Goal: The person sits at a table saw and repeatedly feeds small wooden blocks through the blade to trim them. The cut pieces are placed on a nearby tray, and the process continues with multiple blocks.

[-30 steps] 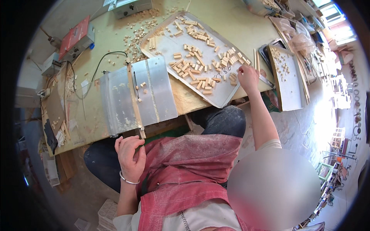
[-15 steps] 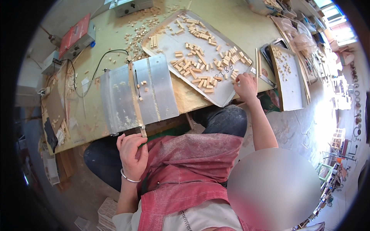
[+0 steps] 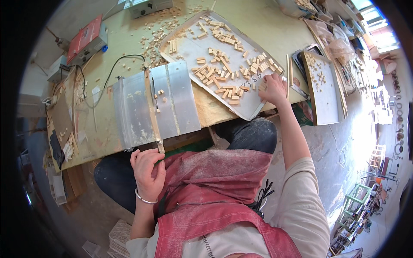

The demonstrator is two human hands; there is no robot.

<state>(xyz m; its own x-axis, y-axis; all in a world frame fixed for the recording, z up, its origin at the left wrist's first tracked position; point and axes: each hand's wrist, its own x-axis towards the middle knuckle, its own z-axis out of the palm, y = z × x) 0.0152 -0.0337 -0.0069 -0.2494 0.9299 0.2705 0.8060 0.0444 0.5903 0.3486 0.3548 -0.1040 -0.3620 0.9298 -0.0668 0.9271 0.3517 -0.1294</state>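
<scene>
My left hand (image 3: 149,170) is at the front edge of the silver metal plate (image 3: 185,103), fingers curled at the near end of a narrow wooden strip (image 3: 152,107) that crosses the plate. My right hand (image 3: 275,89) reaches over the right corner of a shallow white tray (image 3: 245,109). Its bent fingers close over small wooden blocks there; the fingertips partly hide them. Many more pale blocks (image 3: 211,73) lie scattered across the tray. A few tiny wood pieces (image 3: 161,92) rest on the plate beside the strip.
Small offcuts (image 3: 157,41) litter the yellowish table beyond the plate. A red-topped box (image 3: 86,41) stands at the left. On the right, a second tray (image 3: 325,99) with small pieces overhangs the table edge, near loose wooden strips (image 3: 289,69). A black cable (image 3: 107,77) runs to the plate.
My right hand has shifted slightly within the tray's right corner, with its fingers now lower over the blocks. My left hand has stayed at the strip's end.
</scene>
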